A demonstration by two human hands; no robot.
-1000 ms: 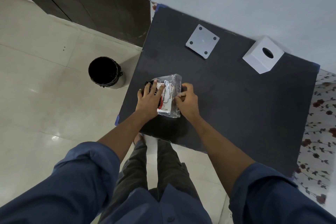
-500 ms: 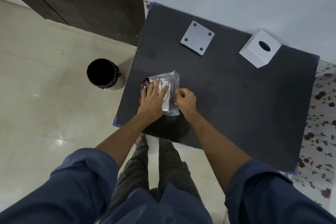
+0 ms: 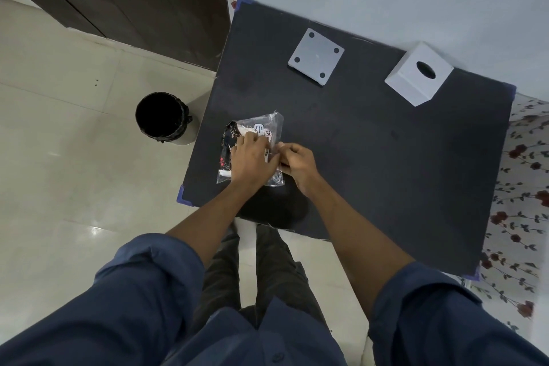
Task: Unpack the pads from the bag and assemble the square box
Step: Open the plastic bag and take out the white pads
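A clear plastic bag point(image 3: 269, 128) with a white label and dark contents lies near the front left corner of the black table point(image 3: 386, 157). My left hand point(image 3: 252, 157) presses down on the bag with its fingers curled over the middle. My right hand point(image 3: 297, 159) pinches the bag's right edge. The pads inside are mostly hidden under my hands. At the back of the table lie a flat white square plate point(image 3: 316, 56) with a hole in each corner and a white box shell point(image 3: 419, 77) with a round hole on top.
A black-lined waste bin point(image 3: 162, 119) stands on the tiled floor left of the table. A dark wooden door is at the back left, a pale wall behind the table, and a floral cloth point(image 3: 525, 187) along the right edge.
My left hand has slid right across the bag, uncovering its dark left end. My right hand has closed its pinch on the right edge.
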